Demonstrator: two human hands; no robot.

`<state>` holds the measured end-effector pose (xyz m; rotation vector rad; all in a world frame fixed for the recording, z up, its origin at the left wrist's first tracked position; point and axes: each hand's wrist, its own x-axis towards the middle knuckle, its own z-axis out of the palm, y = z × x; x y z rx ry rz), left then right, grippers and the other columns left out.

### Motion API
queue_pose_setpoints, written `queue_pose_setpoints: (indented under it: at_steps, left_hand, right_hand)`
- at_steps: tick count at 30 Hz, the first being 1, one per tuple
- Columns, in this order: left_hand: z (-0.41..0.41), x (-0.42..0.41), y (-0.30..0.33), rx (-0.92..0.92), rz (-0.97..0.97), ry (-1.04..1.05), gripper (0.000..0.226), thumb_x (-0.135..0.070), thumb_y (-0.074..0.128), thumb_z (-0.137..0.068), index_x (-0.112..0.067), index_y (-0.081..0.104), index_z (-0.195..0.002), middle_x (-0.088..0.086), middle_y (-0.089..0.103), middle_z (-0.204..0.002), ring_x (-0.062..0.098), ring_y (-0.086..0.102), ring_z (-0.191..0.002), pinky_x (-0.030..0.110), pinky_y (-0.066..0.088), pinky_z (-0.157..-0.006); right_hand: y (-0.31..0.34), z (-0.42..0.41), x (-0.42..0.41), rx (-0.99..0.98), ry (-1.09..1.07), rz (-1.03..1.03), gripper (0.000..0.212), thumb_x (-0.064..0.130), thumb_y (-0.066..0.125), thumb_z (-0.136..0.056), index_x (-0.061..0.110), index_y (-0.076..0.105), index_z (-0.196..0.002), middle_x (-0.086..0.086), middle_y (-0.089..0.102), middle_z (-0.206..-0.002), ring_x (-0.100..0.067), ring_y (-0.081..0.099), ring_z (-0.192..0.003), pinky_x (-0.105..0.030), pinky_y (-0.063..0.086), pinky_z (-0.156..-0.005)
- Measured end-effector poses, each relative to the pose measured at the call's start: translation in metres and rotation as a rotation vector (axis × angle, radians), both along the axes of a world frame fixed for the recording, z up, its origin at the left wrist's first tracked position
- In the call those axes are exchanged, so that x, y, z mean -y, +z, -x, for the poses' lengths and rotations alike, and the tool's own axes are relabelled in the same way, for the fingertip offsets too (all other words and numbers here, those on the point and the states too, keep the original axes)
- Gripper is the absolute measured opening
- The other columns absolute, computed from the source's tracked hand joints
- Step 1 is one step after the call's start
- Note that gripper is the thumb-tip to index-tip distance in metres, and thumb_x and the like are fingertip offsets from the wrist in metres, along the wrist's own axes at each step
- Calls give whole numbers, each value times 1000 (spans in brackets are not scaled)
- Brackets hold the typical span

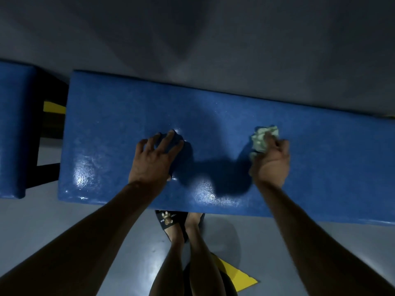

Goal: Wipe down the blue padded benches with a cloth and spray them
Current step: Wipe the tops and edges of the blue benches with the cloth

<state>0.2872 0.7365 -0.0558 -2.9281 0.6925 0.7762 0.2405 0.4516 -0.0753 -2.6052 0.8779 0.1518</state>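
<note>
A long blue padded bench (224,107) runs across the view, its near-left part shiny and wet. My left hand (155,159) lies flat on the bench with fingers spread, pressing what looks like a dark blue cloth (177,140) that shows between the fingers. My right hand (271,159) is closed on a crumpled pale green cloth (264,137) and holds it against the bench top to the right. No spray bottle is in view.
A second blue padded bench (12,129) stands at the left, with a gap showing a black frame (48,171). A grey wall lies behind the benches. My sandalled feet (171,221) stand on the grey floor, and a yellow floor marking (237,274) is near them.
</note>
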Motion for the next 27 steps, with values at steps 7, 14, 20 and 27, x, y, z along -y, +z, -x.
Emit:
queue_pose_setpoints:
  at_steps: [7,14,20,27]
  left_hand:
    - [-3,4,-2,-18,3,16,109,-34,93,-48,-29,43,-144,6,36,-156,39,40,-134,51,32,-105]
    - [-7,1,-3,-42,-12,23,111,-41,91,-50,-36,36,-147,-1,30,-159,34,37,-137,48,29,-107]
    - [-7,0,-4,-45,7,42,110,-38,91,-52,-34,37,-147,0,30,-159,35,36,-138,49,28,-108]
    - [-6,-1,-7,-39,7,42,115,-38,94,-41,-33,43,-144,2,37,-156,36,42,-133,50,33,-104]
  right_hand:
    - [0,-33,-136,30,516,-74,60,14,59,-78,27,51,-136,-5,48,-134,-31,49,-104,-38,48,-79]
    - [2,-32,12,6,452,97,59,33,42,-76,28,57,-133,-9,52,-122,-36,47,-101,-44,52,-77]
    - [-11,-51,-14,47,-102,97,61,20,49,-77,21,53,-137,-15,49,-123,-38,49,-100,-38,40,-78]
    - [-3,-81,-141,38,400,-2,62,10,65,-77,27,50,-135,-5,45,-136,-29,51,-104,-36,48,-79]
